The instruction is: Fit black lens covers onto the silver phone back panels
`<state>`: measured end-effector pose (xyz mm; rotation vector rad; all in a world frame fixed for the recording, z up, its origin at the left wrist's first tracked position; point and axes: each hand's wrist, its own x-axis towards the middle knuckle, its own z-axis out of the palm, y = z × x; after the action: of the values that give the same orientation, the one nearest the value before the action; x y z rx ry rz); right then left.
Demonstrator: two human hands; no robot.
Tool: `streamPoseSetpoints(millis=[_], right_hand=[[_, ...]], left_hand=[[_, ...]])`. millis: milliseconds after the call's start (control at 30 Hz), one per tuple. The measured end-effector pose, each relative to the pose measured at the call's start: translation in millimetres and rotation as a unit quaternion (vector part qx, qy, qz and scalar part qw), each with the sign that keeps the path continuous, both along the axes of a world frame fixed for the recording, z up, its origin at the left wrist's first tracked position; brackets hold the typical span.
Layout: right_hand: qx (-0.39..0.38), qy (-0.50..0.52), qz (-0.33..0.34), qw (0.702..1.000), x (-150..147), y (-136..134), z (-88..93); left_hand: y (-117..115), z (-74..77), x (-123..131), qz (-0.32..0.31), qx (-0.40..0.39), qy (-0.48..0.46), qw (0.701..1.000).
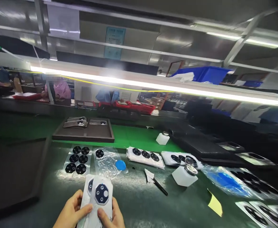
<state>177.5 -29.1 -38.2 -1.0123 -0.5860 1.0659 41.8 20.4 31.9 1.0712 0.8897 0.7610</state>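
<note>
White panels (101, 205): two, overlapping, at the bottom of the frame left of centre, each bearing a dark camera disc (102, 193).
Left hand (69, 211): pinching the panels' left side, thumb on top.
Right hand (115, 218): pinching the right side, thumb on top.
Disc sheet (78, 163): six black discs, just above the panels.
Black-handled tool (161, 186): right of the hands, near a white bottle (183, 177).
Tray (84, 138): farther back on the green bench (137, 193), holding more panels.

The green bench (148, 207) bears a brown tray (84, 138), white bottles (184, 177) and yellow paper (215, 204).
</note>
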Motion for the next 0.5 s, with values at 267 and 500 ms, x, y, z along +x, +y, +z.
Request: streamPoseSetpoints(millis=[267,500], right_hand=[[-0.094,-0.002,-0.027,0.995,12,-22,0.1],[-0.109,-0.103,0.035,0.988,42,-32,23.3]], left_hand=[[-16,-10.9,-7,0.039,0.002,0.021,0.999],[-8,-18.7,-49,-0.041,0.118,0.225,0.966]])
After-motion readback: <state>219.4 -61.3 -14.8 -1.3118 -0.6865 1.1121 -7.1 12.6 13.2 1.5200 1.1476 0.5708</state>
